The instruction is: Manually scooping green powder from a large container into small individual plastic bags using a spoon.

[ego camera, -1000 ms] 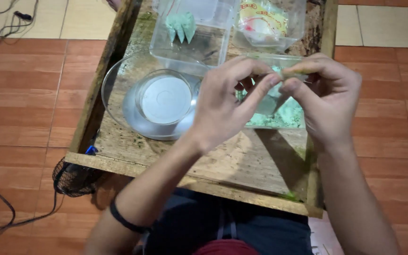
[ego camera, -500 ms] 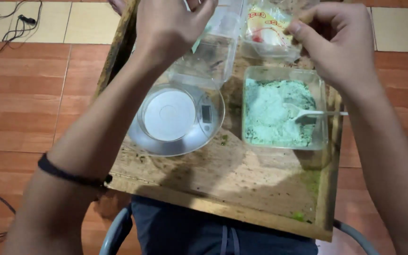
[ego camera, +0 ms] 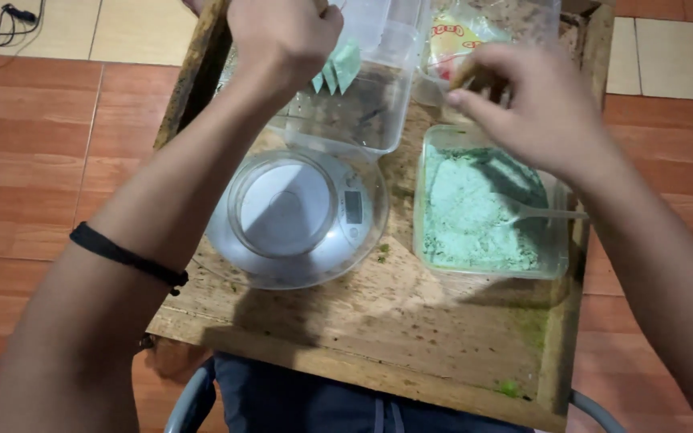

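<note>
packets point(ego camera: 337, 72) of green powder are seen in the clear tub point(ego camera: 362, 104), just beside the left hand point(ego camera: 282, 36), curled over its far-left rim. right hand point(ego camera: 523, 104), fingers pinched, grip contents unclear, hovers above the powder tray point(ego camera: 555, 261).

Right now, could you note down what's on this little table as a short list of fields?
surface: worn wooden tray table
left hand: over the clear tub holding small green folded packets
right hand: above the tub of green powder
in the powder: white plastic spoon
centre: round kitchen scale
far right: printed bag
</note>
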